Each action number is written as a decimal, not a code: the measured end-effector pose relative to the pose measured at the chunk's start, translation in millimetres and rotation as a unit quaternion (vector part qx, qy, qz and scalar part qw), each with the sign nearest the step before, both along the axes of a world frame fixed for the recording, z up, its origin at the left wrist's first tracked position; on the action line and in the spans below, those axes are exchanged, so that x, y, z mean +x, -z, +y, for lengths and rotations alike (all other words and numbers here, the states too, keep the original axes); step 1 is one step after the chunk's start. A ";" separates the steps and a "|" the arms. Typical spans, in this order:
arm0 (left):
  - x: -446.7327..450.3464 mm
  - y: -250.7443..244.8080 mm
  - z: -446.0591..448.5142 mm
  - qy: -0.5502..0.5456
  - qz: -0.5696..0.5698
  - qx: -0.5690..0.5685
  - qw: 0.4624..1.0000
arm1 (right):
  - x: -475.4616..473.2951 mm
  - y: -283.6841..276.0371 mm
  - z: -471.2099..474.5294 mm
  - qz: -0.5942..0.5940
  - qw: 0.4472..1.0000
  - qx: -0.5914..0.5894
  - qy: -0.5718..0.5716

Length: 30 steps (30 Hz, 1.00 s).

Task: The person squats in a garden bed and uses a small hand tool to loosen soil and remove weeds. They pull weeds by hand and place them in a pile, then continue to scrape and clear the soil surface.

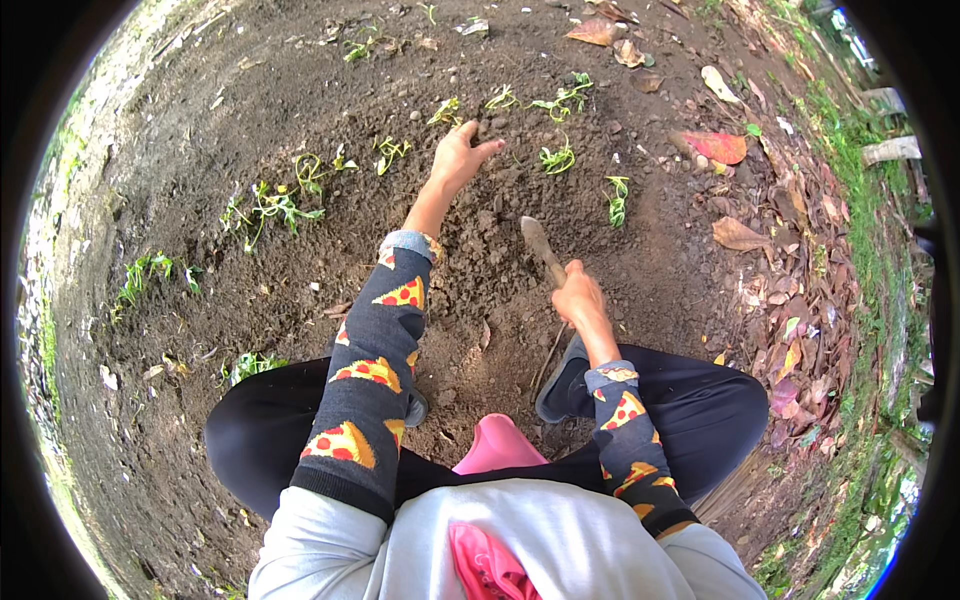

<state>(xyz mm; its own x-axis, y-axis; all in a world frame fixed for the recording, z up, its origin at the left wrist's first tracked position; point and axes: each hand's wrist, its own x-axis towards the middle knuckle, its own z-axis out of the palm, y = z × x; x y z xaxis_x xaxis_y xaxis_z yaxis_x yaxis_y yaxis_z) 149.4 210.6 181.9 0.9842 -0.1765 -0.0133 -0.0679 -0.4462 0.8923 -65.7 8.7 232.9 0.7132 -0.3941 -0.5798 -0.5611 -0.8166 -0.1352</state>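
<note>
My left hand (457,159) reaches over the loosened soil (480,262) with thumb and fingers apart and nothing in them. Just beyond its fingertips lies a small wilted seedling (446,112). In my right hand (580,296) is the handle of a hand tool with a narrow, soil-coated blade (538,238), probably a trowel or knife. Its tip points away from me, at the edge of the crumbly earth. Ahead of the tool are a curled green seedling (557,159) and another seedling (617,201) to the right.
More seedlings (277,210) are spread across the soil to the left and at the far side (562,99). Dry leaves (795,352) cover the ground on the right, beside a grass strip (870,247). A pink plastic object (499,446) stands between my legs.
</note>
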 end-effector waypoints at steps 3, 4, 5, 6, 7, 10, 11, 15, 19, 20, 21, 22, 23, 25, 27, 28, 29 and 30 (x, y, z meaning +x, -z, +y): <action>-10.6 13.8 0.1 0.028 -0.034 0.106 0.993 | -14.1 35.7 19.0 -0.026 0.996 0.014 0.086; -17.1 21.3 1.3 0.051 0.036 0.158 0.986 | -20.9 45.2 28.3 -0.044 0.996 0.052 0.061; -27.4 30.1 1.0 0.067 0.048 0.220 0.972 | -26.2 53.3 37.7 -0.055 0.995 0.064 0.057; -41.2 40.0 -0.9 0.105 0.030 0.295 0.949 | -29.6 61.2 50.6 -0.049 0.995 0.063 0.055; -55.1 50.0 -2.9 0.138 -0.001 0.368 0.920 | -30.7 65.6 59.4 -0.054 0.996 0.055 0.034; -90.6 79.3 -10.4 0.289 -0.127 0.516 0.796 | -25.1 65.4 76.8 -0.054 0.996 0.062 -0.028; -97.9 88.9 -11.9 0.315 -0.116 0.489 0.805 | -20.6 61.8 81.0 -0.033 0.995 0.084 -0.034; -103.7 120.9 6.6 0.275 -0.151 0.507 0.803 | -4.8 38.9 98.9 -0.032 0.990 0.106 -0.088; -98.9 137.3 44.5 0.185 -0.161 0.383 0.891 | 15.9 12.1 91.8 0.013 0.988 0.114 -0.104; -96.1 139.0 52.5 0.175 -0.143 0.348 0.910 | 22.3 5.9 84.1 -0.026 0.985 0.085 -0.149; -92.7 139.9 59.7 0.173 -0.111 0.317 0.926 | 29.4 0.7 75.4 -0.015 0.985 0.111 -0.133; -86.8 140.1 63.9 0.154 -0.104 0.304 0.934 | 34.9 -3.5 66.5 0.000 0.986 0.118 -0.120; -83.0 139.8 67.0 0.107 -0.092 0.269 0.953 | 40.4 -6.7 57.7 0.015 0.987 0.117 -0.105; -69.9 137.3 72.6 0.039 -0.113 0.238 0.964 | 48.1 -9.6 43.1 -0.030 0.994 0.088 -0.062; -58.8 132.0 73.6 -0.011 -0.172 0.188 0.967 | 57.6 -7.8 34.3 -0.082 0.995 0.046 -0.043; -54.5 128.0 73.5 -0.024 -0.183 0.175 0.967 | 63.7 -5.3 32.7 -0.122 0.989 0.001 -0.079; -51.0 123.0 72.2 -0.037 -0.194 0.161 0.967 | 69.9 -2.1 32.5 -0.162 0.980 -0.039 -0.108; -46.3 116.4 73.8 -0.003 -0.127 0.201 0.971 | 76.8 2.0 34.8 -0.176 0.977 -0.038 -0.114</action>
